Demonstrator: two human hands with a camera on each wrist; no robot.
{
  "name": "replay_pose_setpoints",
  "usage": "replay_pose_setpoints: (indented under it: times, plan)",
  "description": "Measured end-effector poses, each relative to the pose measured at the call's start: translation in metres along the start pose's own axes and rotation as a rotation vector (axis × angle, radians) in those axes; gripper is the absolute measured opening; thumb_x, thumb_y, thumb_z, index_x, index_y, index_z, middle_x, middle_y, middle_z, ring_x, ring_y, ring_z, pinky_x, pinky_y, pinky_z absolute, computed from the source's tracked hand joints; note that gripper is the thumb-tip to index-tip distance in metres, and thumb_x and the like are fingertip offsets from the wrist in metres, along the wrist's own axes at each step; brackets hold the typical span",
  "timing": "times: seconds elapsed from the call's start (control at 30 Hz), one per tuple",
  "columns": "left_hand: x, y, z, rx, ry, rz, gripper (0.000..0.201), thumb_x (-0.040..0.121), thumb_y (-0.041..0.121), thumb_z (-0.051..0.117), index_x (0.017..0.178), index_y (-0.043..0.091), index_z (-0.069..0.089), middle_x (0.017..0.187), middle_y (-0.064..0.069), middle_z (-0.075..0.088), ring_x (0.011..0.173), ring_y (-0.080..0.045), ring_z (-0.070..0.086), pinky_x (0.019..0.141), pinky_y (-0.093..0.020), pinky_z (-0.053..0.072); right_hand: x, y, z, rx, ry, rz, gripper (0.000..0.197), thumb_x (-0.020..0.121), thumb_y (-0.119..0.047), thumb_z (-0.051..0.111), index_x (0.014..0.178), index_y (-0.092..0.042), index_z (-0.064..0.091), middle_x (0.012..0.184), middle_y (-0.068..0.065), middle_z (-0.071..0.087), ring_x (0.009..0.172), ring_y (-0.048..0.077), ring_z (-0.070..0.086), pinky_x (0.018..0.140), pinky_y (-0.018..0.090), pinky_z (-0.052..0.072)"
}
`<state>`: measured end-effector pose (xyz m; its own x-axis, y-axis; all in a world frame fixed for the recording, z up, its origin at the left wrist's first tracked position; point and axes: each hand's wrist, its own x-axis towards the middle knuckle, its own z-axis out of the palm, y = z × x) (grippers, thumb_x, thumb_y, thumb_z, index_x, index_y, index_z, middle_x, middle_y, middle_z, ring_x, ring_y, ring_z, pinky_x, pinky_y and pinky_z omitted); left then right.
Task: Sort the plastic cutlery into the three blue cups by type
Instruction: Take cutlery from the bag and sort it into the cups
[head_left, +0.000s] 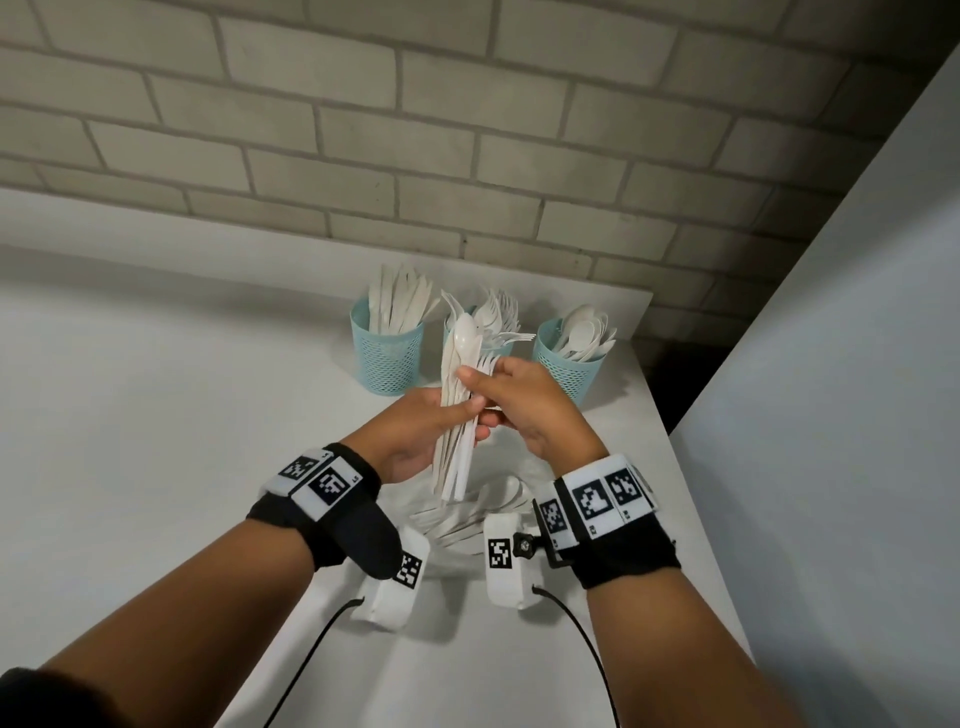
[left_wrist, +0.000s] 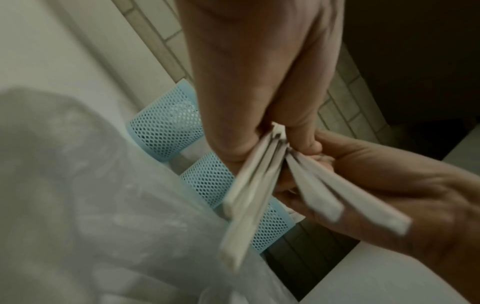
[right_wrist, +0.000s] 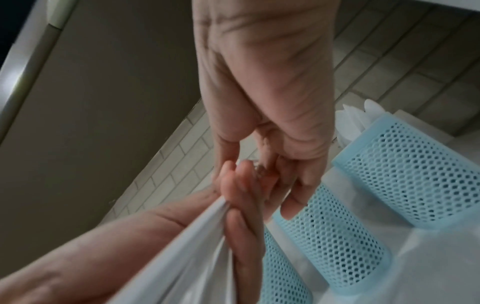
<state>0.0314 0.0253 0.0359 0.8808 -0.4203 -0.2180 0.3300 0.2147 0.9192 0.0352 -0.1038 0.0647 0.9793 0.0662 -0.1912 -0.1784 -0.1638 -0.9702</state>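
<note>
Three blue mesh cups stand in a row at the back of the white table. The left cup (head_left: 387, 358) holds knives, the middle cup (head_left: 451, 332) forks, and the right cup (head_left: 566, 366) spoons. My left hand (head_left: 415, 428) grips a bundle of mixed white cutlery (head_left: 457, 395) upright in front of the middle cup, a spoon on top. My right hand (head_left: 498, 397) pinches pieces of this bundle from the right. In the left wrist view the handles (left_wrist: 249, 185) split into two groups, one in each hand. More loose cutlery (head_left: 483, 512) lies below the hands.
A brick wall (head_left: 467, 130) runs behind the cups. The table's right edge (head_left: 675, 467) drops off beside a white panel (head_left: 831, 415), with a dark gap at the back right corner. Clear plastic (left_wrist: 91, 205) lies around the loose cutlery.
</note>
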Motion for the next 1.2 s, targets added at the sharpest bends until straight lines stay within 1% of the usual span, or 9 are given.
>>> replay_pose_setpoints:
  times: [0.13,0.23,0.47,0.57,0.7,0.83,0.97,1.07,1.2]
  plan:
    - [-0.002,-0.001,-0.002,-0.093,-0.024,-0.062,0.015,0.096,0.015,0.046,0.097,0.007,0.06,0.072,-0.001,0.064,0.059,-0.007,0.06,0.056,-0.018,0.052,0.003,0.004,-0.001,0.073,0.031,-0.009,0.004,0.085,-0.01,0.066,0.083,-0.009,0.063,0.076,0.007,0.066,0.063,0.017,0.061,0.061,0.021,0.054]
    - [-0.004,0.0,-0.004,-0.173,-0.064,-0.088,0.018,0.097,0.013,0.044,0.099,0.004,0.06,0.076,-0.003,0.063,0.062,-0.01,0.061,0.059,-0.02,0.053,0.007,0.007,-0.003,0.093,0.039,0.006,0.004,0.087,-0.01,0.063,0.083,-0.013,0.064,0.083,0.011,0.063,0.074,0.021,0.057,0.07,0.024,0.054]
    - [-0.009,-0.001,0.002,-0.081,0.041,-0.026,0.014,0.093,0.013,0.052,0.103,0.01,0.062,0.086,-0.006,0.07,0.066,-0.009,0.069,0.058,-0.018,0.056,0.005,0.008,-0.004,0.157,0.096,-0.018,0.002,0.088,-0.011,0.062,0.087,-0.011,0.064,0.087,0.01,0.067,0.075,0.02,0.062,0.065,0.025,0.056]
    - [-0.008,-0.004,0.007,-0.043,0.09,0.022,0.014,0.092,0.011,0.053,0.105,0.01,0.06,0.086,-0.006,0.069,0.064,-0.006,0.069,0.055,-0.016,0.053,0.008,0.009,-0.004,0.203,0.158,0.01,0.025,0.086,-0.017,0.066,0.107,-0.007,0.058,0.102,0.013,0.067,0.082,0.021,0.065,0.067,0.028,0.057]
    - [-0.005,-0.01,0.007,0.045,0.12,0.009,0.029,0.091,0.016,0.058,0.118,0.005,0.057,0.089,-0.007,0.069,0.071,-0.007,0.068,0.065,-0.017,0.054,0.014,0.009,-0.006,0.168,0.166,-0.059,0.072,0.081,-0.036,0.069,0.14,-0.023,0.03,0.131,0.002,0.05,0.113,0.019,0.056,0.081,0.03,0.051]
    - [-0.005,-0.01,0.007,0.055,0.12,-0.008,0.028,0.09,0.014,0.059,0.115,0.002,0.058,0.085,-0.005,0.069,0.068,-0.005,0.068,0.062,-0.014,0.053,0.016,0.007,-0.008,-0.274,0.153,-0.215,0.06,0.08,-0.045,0.067,0.131,-0.022,0.047,0.13,-0.003,0.048,0.12,0.014,0.046,0.1,0.035,0.043]
    - [-0.007,-0.009,0.008,0.086,0.111,-0.04,0.017,0.09,0.017,0.059,0.104,0.007,0.061,0.083,-0.003,0.069,0.061,-0.002,0.066,0.054,-0.013,0.05,0.016,0.004,-0.007,-0.338,0.074,-0.265,0.036,0.085,-0.037,0.064,0.11,-0.011,0.061,0.1,0.003,0.064,0.092,0.018,0.061,0.084,0.035,0.051]
    - [-0.009,-0.009,0.007,0.078,0.095,-0.064,0.017,0.091,0.02,0.058,0.104,0.009,0.062,0.083,0.0,0.069,0.058,-0.001,0.063,0.05,-0.014,0.048,0.019,0.004,-0.009,-0.285,0.055,-0.264,0.028,0.091,-0.034,0.056,0.102,-0.008,0.061,0.099,0.011,0.067,0.09,0.022,0.064,0.084,0.036,0.051]
    - [-0.01,-0.009,0.005,0.129,0.044,-0.061,0.015,0.093,0.024,0.054,0.102,0.016,0.063,0.081,0.005,0.066,0.061,-0.002,0.059,0.056,-0.016,0.047,0.023,-0.002,-0.016,-0.148,0.179,-0.248,0.022,0.097,-0.03,0.045,0.095,-0.012,0.058,0.085,0.0,0.065,0.074,0.006,0.059,0.062,0.013,0.045]
